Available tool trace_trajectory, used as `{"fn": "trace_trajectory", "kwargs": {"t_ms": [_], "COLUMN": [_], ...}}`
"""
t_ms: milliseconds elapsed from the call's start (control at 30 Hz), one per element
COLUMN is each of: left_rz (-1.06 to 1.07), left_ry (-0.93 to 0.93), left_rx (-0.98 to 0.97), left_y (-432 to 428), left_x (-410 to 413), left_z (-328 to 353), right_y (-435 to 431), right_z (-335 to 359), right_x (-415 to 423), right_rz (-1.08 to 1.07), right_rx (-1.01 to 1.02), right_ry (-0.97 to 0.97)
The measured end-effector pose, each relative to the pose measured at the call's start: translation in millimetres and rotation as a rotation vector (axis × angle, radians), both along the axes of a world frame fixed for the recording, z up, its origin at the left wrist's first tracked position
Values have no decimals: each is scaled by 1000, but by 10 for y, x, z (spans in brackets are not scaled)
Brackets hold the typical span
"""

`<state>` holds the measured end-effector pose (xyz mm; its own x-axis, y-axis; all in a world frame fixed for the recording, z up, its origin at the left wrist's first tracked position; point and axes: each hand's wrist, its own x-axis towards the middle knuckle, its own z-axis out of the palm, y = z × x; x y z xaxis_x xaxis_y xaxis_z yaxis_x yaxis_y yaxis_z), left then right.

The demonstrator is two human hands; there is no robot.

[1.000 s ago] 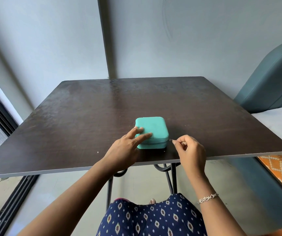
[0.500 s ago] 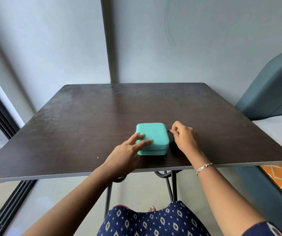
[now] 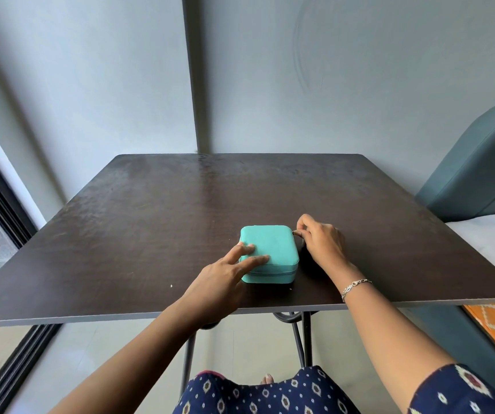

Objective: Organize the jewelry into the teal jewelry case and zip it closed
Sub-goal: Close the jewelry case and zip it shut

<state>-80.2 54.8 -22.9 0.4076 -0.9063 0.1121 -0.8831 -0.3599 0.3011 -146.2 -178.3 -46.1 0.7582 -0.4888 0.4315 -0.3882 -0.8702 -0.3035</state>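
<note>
Head view: my left hand point(image 3: 225, 279) presses flat fingers on the teal case point(image 3: 267, 252); my right hand point(image 3: 320, 240) pinches the zip pull point(image 3: 295, 233) at its far right corner. Best pulled steadily, lid pinned.

Both bare forearms reach in from the 6 o'clock side, the left from about 7, the right from about 5. The left hand point(image 3: 225, 279) lies palm down, its fingers point(image 3: 253, 260) straight and spread toward 1 o'clock, tips pressing on the teal case point(image 3: 273, 243). The right hand point(image 3: 323, 243) is curled, thumb and forefinger pinching the zipper pull point(image 3: 296, 233) toward 11 o'clock.
</note>
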Motion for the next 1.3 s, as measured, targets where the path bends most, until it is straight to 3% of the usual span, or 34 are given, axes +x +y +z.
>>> {"fn": "trace_trajectory", "kwargs": {"t_ms": [300, 733, 900, 1033, 1300], "left_rz": [-8, -17, -21, -46, 6], "left_ry": [25, -241, -154, -193, -191], "left_rx": [-15, -98, -127, -161, -145], "left_y": [-3, -234, -229, -233, -213], "left_x": [19, -54, -40, -50, -100], "left_z": [-13, -36, 31, 15, 85], "right_y": [-41, -83, -120, -113, -63], "right_z": [4, 1, 19, -17, 20], "right_x": [67, 73, 111, 136, 244], "right_rz": [67, 121, 159, 158, 195], "right_rx": [25, 90, 102, 59, 194], "right_ry": [-9, -3, -3, -38, -8]}}
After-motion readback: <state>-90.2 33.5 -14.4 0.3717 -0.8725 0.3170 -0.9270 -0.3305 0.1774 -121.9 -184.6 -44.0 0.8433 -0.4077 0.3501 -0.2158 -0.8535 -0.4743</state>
